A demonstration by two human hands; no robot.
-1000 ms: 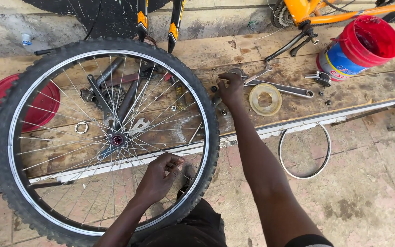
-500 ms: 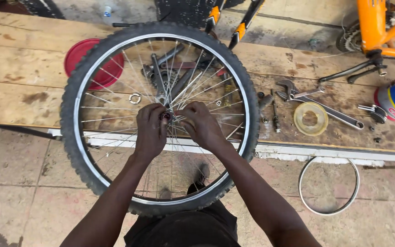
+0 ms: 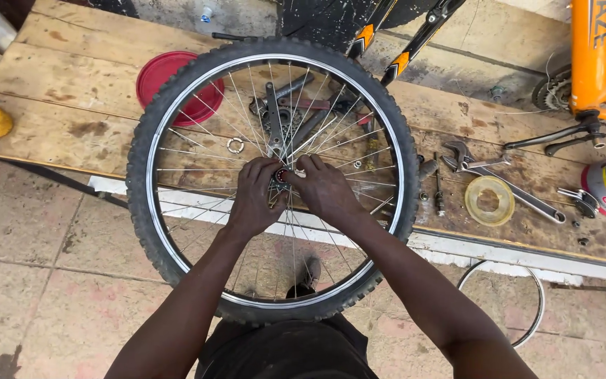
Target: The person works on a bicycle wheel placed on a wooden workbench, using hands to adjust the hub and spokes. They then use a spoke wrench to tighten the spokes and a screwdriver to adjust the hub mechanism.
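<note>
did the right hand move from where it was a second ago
Yes. The right hand left the tools beside the yellow tape roll on the plank and came left to the wheel hub, opposite the left hand.

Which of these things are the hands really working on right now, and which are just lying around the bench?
In use:
bicycle wheel, lying flat
wheel hub, fingered by the left hand and right hand

Lying about:
red lid
adjustable wrench
yellowish tape roll
orange bicycle frame
bare metal rim on the floor
</note>
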